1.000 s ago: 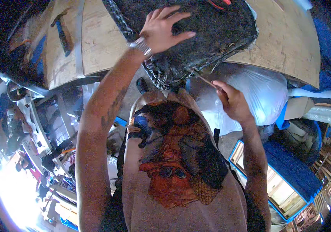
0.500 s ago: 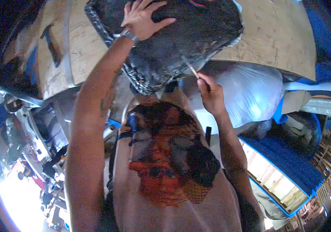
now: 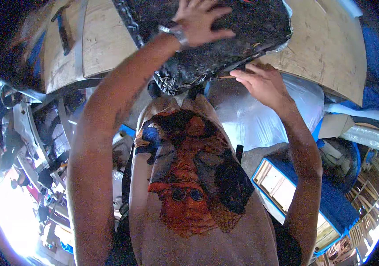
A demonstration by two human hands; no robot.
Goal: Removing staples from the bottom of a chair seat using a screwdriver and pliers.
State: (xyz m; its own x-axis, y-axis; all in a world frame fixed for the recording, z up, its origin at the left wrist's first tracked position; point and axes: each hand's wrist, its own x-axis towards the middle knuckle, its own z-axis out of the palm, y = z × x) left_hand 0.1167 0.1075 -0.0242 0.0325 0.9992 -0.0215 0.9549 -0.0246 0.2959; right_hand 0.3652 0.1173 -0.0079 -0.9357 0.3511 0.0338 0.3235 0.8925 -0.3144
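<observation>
A black, fabric-like covered panel (image 3: 251, 26) with a rumpled, shiny edge lies on the wooden surface in front of me. My left hand (image 3: 203, 23) rests on it with fingers spread, holding nothing. At the panel's near right edge, my right hand (image 3: 262, 84) has its fingers drawn together around a thin stick-like tool (image 3: 226, 77). Only a short reddish-brown length of it shows beyond the fingertips, close to the edge. The tool's exact kind is not clear, and the rest is hidden by the hand.
A hammer (image 3: 62, 33) lies on the pale plywood table (image 3: 107, 44) at the left. Below the table's right side bulges a translucent plastic-wrapped bundle (image 3: 264, 124). At the lower right stands an open wooden frame with blue covering (image 3: 331, 199).
My right hand has moved right and slightly up, turning so the tool lies along the panel's edge instead of pointing onto it. My left hand has slid right, still spread.
</observation>
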